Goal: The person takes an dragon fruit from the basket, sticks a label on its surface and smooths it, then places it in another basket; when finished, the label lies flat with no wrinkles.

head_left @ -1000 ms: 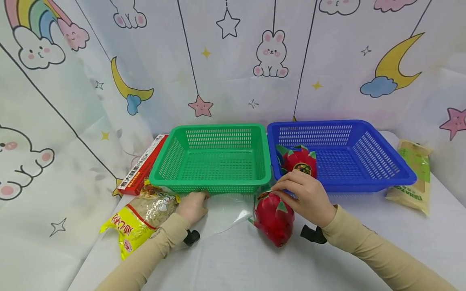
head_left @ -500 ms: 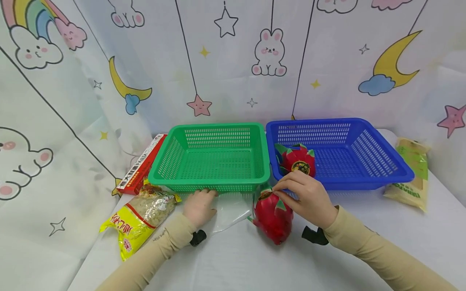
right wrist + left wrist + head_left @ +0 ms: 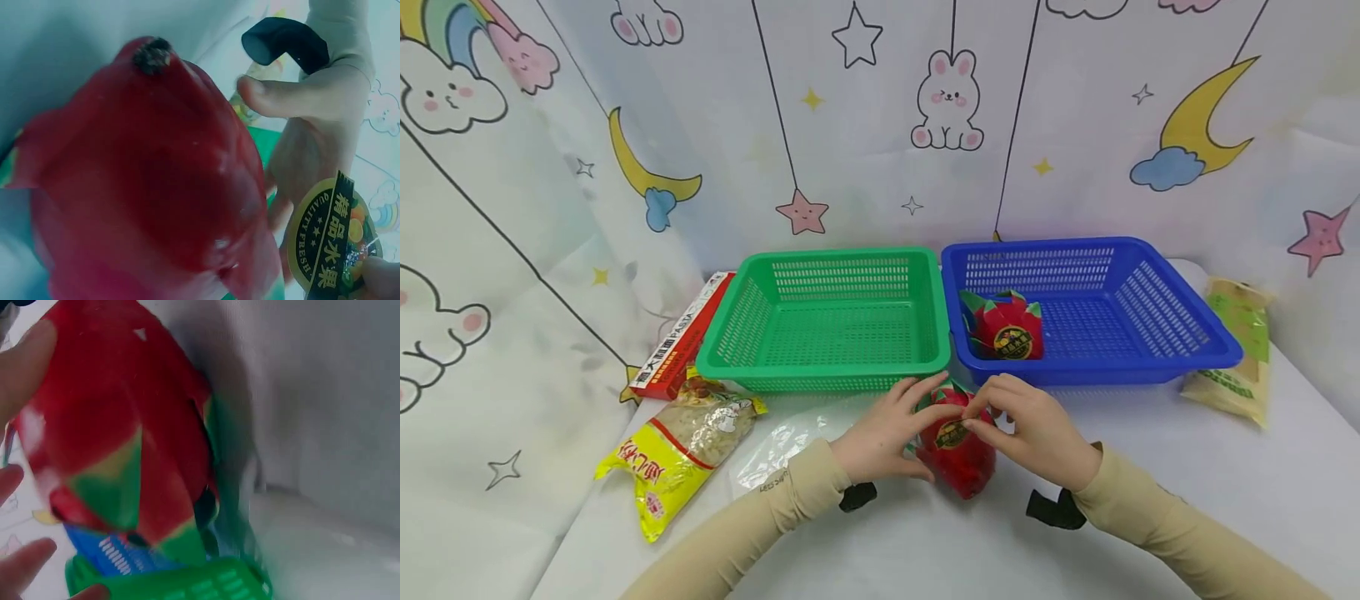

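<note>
A red dragon fruit (image 3: 964, 468) with green-tipped scales lies on the table in front of the baskets. My right hand (image 3: 1033, 429) pinches the edge of a round black-and-gold sticker (image 3: 322, 240), held beside the fruit in the right wrist view. From the left, my left hand (image 3: 887, 429) reaches over the fruit with spread fingers, its fingertips close to the sticker. Whether the left fingers touch the fruit or sticker is unclear. Another dragon fruit (image 3: 1018, 321), bearing a similar sticker (image 3: 1012, 342), sits in the left part of the blue basket (image 3: 1187, 362).
A green basket (image 3: 827, 377) stands left of the blue one. A clear plastic bag (image 3: 775, 437) lies flat behind my left forearm. At the left are a yellow pasta bag (image 3: 688, 450) and a red pasta box (image 3: 681, 337); a beige-green packet (image 3: 1236, 354) lies far right.
My left hand has left the clear bag and moved right to the dragon fruit, its fingers spreading. My right hand stays by the fruit, where the sticker now shows more fully.
</note>
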`<action>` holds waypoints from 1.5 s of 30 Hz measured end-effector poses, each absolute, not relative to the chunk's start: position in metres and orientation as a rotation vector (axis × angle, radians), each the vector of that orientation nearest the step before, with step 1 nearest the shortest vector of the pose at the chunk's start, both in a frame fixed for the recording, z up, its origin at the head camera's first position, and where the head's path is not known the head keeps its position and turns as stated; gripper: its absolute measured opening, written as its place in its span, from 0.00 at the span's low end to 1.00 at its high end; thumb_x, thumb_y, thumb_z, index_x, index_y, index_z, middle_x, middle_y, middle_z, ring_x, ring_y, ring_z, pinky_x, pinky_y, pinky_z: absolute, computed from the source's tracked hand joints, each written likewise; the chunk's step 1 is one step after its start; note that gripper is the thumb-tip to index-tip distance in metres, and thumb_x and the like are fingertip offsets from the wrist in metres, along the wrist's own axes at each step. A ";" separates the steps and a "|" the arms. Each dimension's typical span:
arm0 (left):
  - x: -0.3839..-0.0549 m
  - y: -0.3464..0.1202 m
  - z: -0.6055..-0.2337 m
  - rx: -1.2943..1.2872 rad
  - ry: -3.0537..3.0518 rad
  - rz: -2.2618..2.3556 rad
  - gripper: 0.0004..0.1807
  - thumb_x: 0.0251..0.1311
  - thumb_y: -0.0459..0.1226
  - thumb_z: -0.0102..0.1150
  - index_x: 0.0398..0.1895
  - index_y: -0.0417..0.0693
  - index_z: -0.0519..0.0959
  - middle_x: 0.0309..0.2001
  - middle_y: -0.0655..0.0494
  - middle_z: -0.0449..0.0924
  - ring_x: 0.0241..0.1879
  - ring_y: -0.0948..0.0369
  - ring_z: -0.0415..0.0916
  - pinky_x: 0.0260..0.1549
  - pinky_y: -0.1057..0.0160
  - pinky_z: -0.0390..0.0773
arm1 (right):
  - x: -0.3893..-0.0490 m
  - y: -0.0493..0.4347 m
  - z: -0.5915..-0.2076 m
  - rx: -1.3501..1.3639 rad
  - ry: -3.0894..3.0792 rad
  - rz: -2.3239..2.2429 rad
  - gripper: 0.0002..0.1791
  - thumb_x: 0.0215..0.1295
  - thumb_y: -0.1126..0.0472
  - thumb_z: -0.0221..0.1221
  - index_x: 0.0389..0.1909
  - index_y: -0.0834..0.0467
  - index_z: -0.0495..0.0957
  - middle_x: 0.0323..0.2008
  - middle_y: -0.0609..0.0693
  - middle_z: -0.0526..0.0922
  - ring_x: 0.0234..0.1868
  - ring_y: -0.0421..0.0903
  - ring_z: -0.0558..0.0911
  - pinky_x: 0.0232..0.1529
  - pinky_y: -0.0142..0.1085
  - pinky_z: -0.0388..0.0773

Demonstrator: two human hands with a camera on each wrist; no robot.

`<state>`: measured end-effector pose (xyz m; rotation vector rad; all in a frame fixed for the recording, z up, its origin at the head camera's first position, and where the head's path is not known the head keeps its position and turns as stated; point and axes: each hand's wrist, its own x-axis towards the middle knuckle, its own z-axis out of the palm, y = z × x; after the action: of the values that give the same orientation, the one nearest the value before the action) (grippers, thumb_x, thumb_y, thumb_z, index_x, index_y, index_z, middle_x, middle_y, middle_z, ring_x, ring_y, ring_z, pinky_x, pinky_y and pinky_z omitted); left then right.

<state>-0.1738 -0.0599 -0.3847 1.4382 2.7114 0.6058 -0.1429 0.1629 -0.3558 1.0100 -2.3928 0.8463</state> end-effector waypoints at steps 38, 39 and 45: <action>-0.171 -0.036 -0.393 1.276 2.665 0.713 0.43 0.44 0.58 0.66 0.63 0.56 0.62 0.67 0.53 0.55 0.56 0.53 0.70 0.49 0.62 0.76 | -0.124 0.165 -0.384 0.782 -2.705 0.883 0.12 0.49 0.63 0.67 0.24 0.49 0.72 0.23 0.36 0.67 0.25 0.33 0.68 0.24 0.25 0.67; -0.171 -0.035 -0.393 1.267 2.669 0.724 0.42 0.44 0.57 0.66 0.63 0.56 0.63 0.67 0.53 0.56 0.55 0.53 0.70 0.49 0.63 0.76 | -0.124 0.165 -0.385 0.789 -2.692 0.867 0.13 0.49 0.63 0.68 0.24 0.49 0.72 0.23 0.36 0.67 0.25 0.33 0.67 0.24 0.24 0.67; -0.169 -0.033 -0.392 1.248 2.695 0.753 0.37 0.45 0.56 0.66 0.59 0.54 0.67 0.64 0.53 0.58 0.53 0.54 0.72 0.47 0.65 0.76 | -0.126 0.167 -0.391 0.768 -2.620 0.799 0.18 0.45 0.62 0.70 0.27 0.51 0.68 0.26 0.40 0.67 0.27 0.32 0.65 0.23 0.24 0.67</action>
<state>-0.1691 -0.0333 -0.3924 1.2476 2.6946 0.7530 -0.1257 0.1667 -0.3906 0.7679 -2.6203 0.7994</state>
